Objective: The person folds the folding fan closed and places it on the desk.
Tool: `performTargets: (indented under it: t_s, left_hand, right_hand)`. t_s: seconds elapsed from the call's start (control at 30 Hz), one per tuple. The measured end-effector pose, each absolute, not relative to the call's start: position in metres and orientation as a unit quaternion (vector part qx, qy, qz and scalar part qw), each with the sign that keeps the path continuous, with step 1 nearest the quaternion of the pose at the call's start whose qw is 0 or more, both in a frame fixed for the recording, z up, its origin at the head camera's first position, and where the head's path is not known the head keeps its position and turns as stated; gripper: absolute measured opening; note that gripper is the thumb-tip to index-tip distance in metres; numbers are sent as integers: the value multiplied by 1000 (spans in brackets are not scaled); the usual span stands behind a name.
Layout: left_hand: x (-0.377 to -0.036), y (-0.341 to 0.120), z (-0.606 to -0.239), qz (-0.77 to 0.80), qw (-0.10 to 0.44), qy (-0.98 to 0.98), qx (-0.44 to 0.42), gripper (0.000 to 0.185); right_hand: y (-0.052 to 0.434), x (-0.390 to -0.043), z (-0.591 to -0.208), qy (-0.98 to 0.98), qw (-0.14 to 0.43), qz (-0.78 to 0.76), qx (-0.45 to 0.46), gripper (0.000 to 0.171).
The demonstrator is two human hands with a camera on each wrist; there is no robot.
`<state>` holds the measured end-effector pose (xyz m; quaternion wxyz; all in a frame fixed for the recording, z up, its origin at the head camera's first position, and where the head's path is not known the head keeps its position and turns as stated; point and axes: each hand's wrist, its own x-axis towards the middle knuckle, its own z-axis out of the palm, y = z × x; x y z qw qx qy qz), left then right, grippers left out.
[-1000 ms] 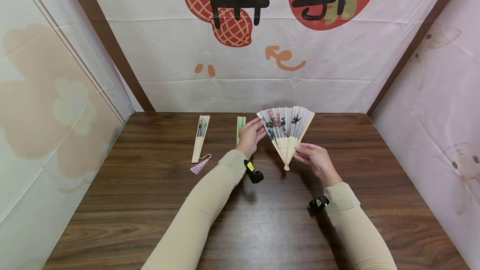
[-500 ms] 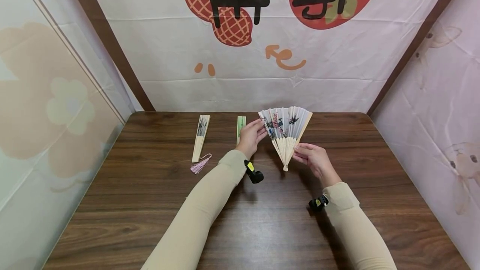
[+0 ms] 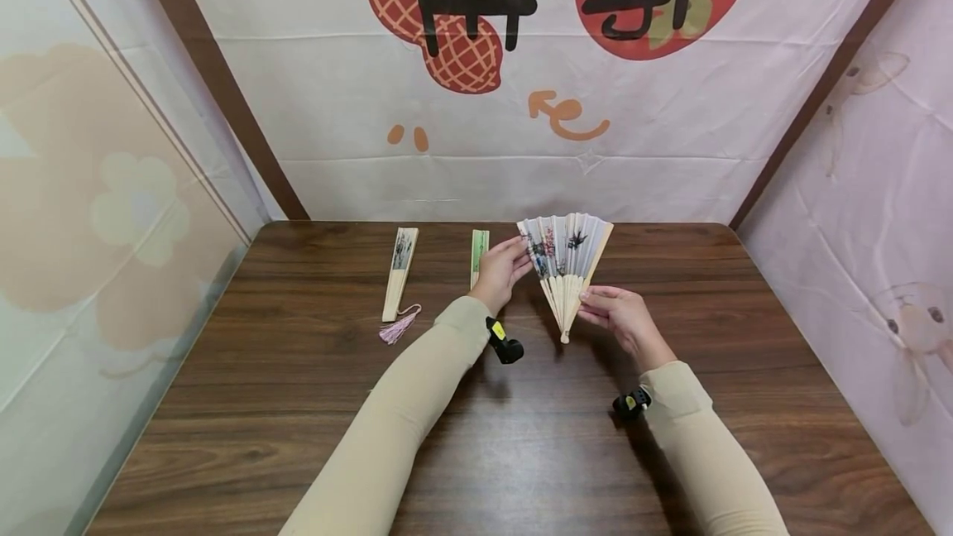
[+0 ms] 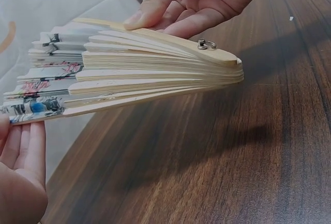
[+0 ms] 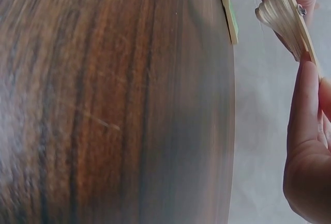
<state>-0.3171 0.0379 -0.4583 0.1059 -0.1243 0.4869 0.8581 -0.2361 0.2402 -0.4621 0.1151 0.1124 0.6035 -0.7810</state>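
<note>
A partly spread folding fan (image 3: 563, 263), pale ribs below and white cloth with dark birds and red blossoms above, is held up over the table between both hands. My left hand (image 3: 500, 273) pinches its left outer edge near the top. On the other side, my right hand (image 3: 624, 319) pinches the right outer rib lower down. In the left wrist view the fan (image 4: 155, 71) shows its bunched ribs and a small metal ring at the pivot end. The right wrist view catches the fan (image 5: 284, 17) nearly edge-on at the upper right.
A folded fan (image 3: 400, 275) with a pink tassel (image 3: 399, 327) lies at the back left of the wooden table (image 3: 521, 445). Behind my left hand lies a green folded fan (image 3: 479, 251), its lower part hidden. A printed cloth wall (image 3: 476, 180) rises behind the table.
The fan has narrowed: its right edge has swung leftward and its spread is smaller. My right hand has shifted slightly left with it; the left hand stays almost in place.
</note>
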Motion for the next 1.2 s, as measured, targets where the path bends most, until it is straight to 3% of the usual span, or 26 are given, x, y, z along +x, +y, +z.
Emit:
performTargets:
  t_s: [0.67,0.9,1.2]
  left_hand:
    - [-314,38,-460,852,114,494,-130,33]
    - [-313,38,-460,845,117,505,-129,33]
    - [-313,38,-461,846,120,503,-128,33]
  right_hand:
    - [234,-233,-463,612,124,-774,102,27]
    - [231,-231,-462,620,127,-768,99,18]
    - [228,-231,-464,623,125,-766,99,27]
